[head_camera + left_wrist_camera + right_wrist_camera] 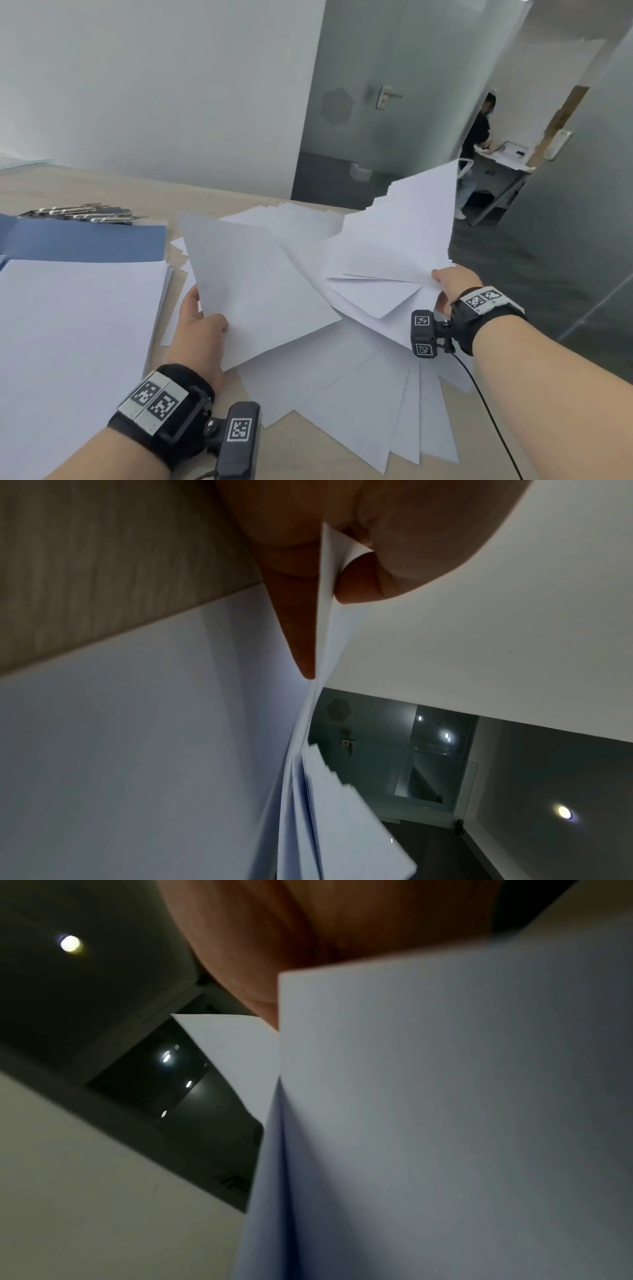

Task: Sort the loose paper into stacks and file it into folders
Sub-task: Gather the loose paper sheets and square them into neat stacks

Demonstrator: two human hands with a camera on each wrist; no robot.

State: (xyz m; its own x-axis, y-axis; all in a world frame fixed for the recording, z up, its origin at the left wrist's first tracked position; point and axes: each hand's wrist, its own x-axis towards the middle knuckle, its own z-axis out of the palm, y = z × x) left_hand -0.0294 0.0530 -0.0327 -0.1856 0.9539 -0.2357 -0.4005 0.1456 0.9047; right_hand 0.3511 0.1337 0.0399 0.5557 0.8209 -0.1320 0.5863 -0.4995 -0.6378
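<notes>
Head view shows the gathering step: the left hand [200, 329] pinches a thin, flat white sheet [260, 284], the right hand [452, 284] grips a limp fanned sheaf [411, 226] above loose paper [359, 394] between them; next, squaring edges onto the stack [75, 329] left of the left hand.

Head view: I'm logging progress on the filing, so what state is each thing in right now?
left hand: pinches a sheet's edge
held sheet: lifted, tilted
right hand: grips fanned sheets
fanned sheets: raised, splayed
loose paper: scattered, overlapping on the table
neat stack: squared, flat
blue folder: lying flat
door: shut
</notes>
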